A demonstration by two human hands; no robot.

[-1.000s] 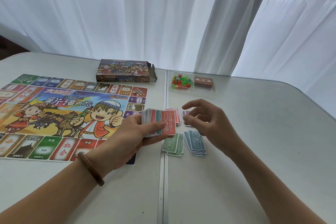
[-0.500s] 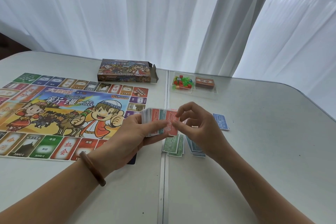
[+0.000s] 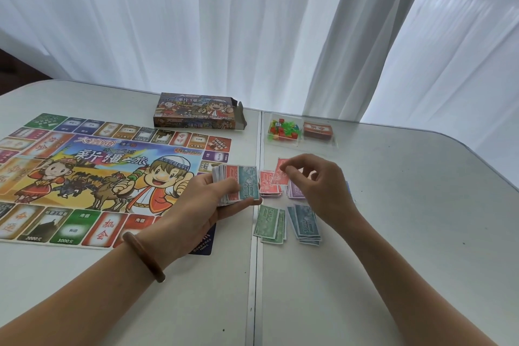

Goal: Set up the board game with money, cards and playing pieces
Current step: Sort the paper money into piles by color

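My left hand (image 3: 207, 202) grips a thick stack of play money (image 3: 238, 184), with a teal note on top, just right of the game board (image 3: 92, 174). A single red note (image 3: 281, 174) is pinched in my right hand (image 3: 323, 185), which hovers over the red pile (image 3: 268, 185). On the table lie sorted piles: purple (image 3: 296, 192), green (image 3: 269, 223) and blue (image 3: 304, 223). My right hand hides part of the purple pile.
The open game box (image 3: 196, 115) lies behind the board. A clear tray (image 3: 299, 146) at the back holds coloured playing pieces (image 3: 282, 129) and a red card deck (image 3: 318, 130). White curtains hang behind the table. A seam (image 3: 254, 275) splits the tabletop.
My right hand pulled a red note off the held stack and carried it right, over the red pile. A teal note now tops the stack. The left hand stayed put.
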